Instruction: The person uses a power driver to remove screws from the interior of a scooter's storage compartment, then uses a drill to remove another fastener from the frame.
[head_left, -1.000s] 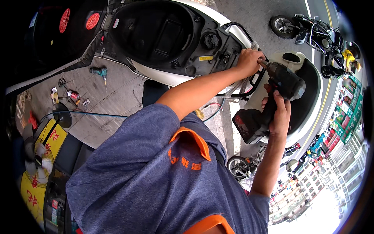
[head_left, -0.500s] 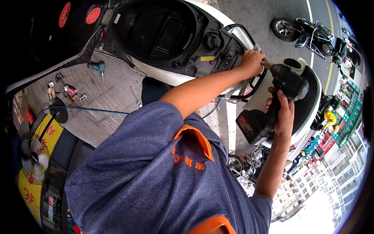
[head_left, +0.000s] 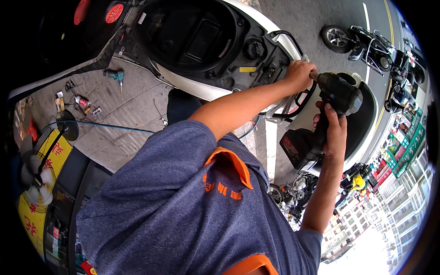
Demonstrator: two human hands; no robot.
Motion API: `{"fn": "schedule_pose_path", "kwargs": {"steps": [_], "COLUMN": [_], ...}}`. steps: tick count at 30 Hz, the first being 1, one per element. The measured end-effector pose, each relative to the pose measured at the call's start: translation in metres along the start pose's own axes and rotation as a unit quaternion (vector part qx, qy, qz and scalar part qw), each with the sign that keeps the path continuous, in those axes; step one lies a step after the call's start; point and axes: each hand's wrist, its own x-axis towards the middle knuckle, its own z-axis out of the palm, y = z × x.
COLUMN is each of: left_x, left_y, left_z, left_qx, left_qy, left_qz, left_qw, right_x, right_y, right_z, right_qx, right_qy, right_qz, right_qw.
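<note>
My right hand point(head_left: 333, 130) is wrapped around the grip of a dark cordless impact wrench point(head_left: 339, 94) with a block battery point(head_left: 295, 149) at its base. The wrench's nose points left and meets the fingers of my left hand point(head_left: 300, 75). That hand is closed at the black grab rail point(head_left: 305, 98) on the scooter's tail; what its fingers pinch is hidden. A white scooter point(head_left: 188, 85) stands with its seat raised and its black storage well point(head_left: 192, 34) exposed. Beyond the rail sits a white rear box point(head_left: 366, 123) with a dark inside, partly behind the wrench.
On the paving at left lie a teal drill point(head_left: 117, 77), a red-and-white can point(head_left: 82, 101) and small tools. A blue hose point(head_left: 105, 127) crosses the ground. A fan point(head_left: 39, 178) stands at lower left. Parked motorcycles point(head_left: 339, 39) line the road side.
Both hands and the wrench keep nearly the same place against the scooter. The view has shifted slightly. A yellow-clad figure in the street appears lower and farther left.
</note>
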Motion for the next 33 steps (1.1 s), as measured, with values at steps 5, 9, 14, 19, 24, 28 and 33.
{"fn": "schedule_pose_path", "kwargs": {"steps": [5,9,14,19,24,28,33], "left_x": [-0.003,-0.002,0.001,-0.005,0.0,0.001,-0.004], "left_y": [-0.005,-0.011,-0.013,-0.017,-0.011,0.008,0.029], "left_z": [0.003,0.006,0.006,0.006,0.016,0.01,-0.056], "left_qx": [0.002,0.044,0.026,-0.037,0.002,0.041,0.009], "left_qy": [0.004,-0.016,-0.049,0.056,0.031,-0.026,0.118], "left_qz": [-0.01,-0.047,-0.089,-0.067,-0.097,-0.113,0.037], "left_qw": [1.0,0.998,0.995,0.995,0.995,0.992,0.992], "right_x": [0.0,0.0,0.0,-0.004,0.005,-0.005,-0.033], "right_y": [0.0,-0.001,-0.005,-0.007,-0.019,-0.022,-0.017], "right_z": [-0.002,-0.002,0.005,0.012,0.002,-0.004,0.017], "right_qx": [-0.016,-0.017,-0.006,-0.066,-0.014,0.047,0.019], "right_qy": [0.0,-0.02,-0.012,-0.054,-0.04,-0.026,-0.081], "right_qz": [-0.002,-0.007,-0.022,-0.068,-0.018,-0.009,-0.091], "right_qw": [1.0,1.0,1.0,0.994,0.999,0.999,0.992]}}
